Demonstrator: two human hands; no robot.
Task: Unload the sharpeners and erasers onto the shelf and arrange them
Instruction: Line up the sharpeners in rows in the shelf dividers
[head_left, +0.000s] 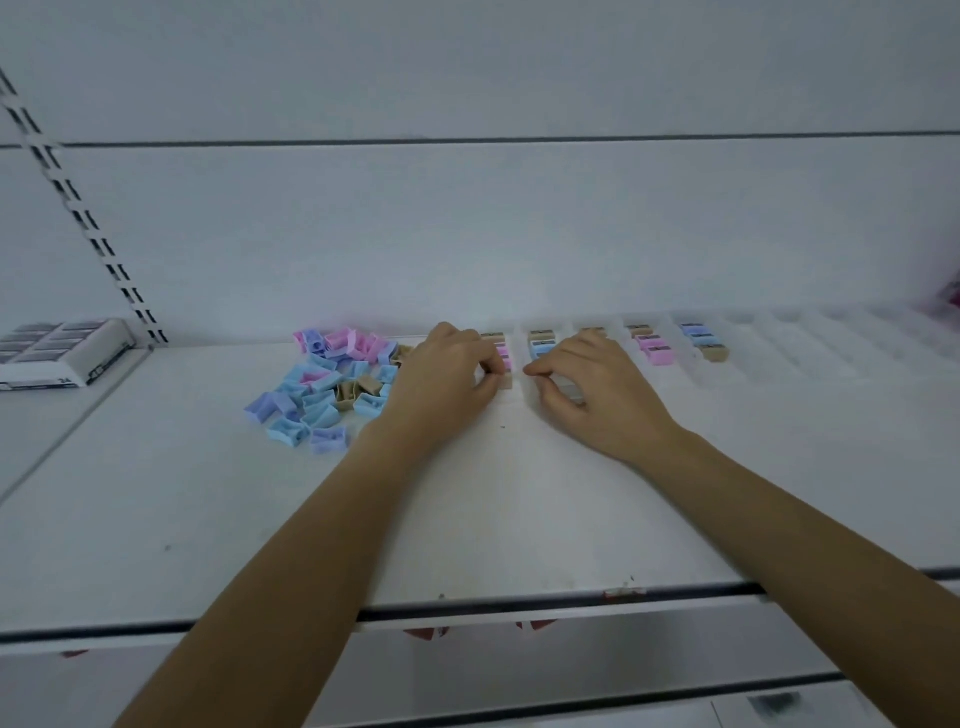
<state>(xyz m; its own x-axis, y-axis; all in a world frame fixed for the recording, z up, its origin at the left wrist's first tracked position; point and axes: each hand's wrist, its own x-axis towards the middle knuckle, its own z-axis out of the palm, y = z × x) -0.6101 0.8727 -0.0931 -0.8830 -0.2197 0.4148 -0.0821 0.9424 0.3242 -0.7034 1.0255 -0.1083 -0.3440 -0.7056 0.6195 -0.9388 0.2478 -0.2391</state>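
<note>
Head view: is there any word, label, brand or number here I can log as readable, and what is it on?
White box, front edge: dark print, too blurred to read; one mark may be "24".
Sharpeners in the rows: dark marks on top, too small to read.
Nothing else shows text.
</note>
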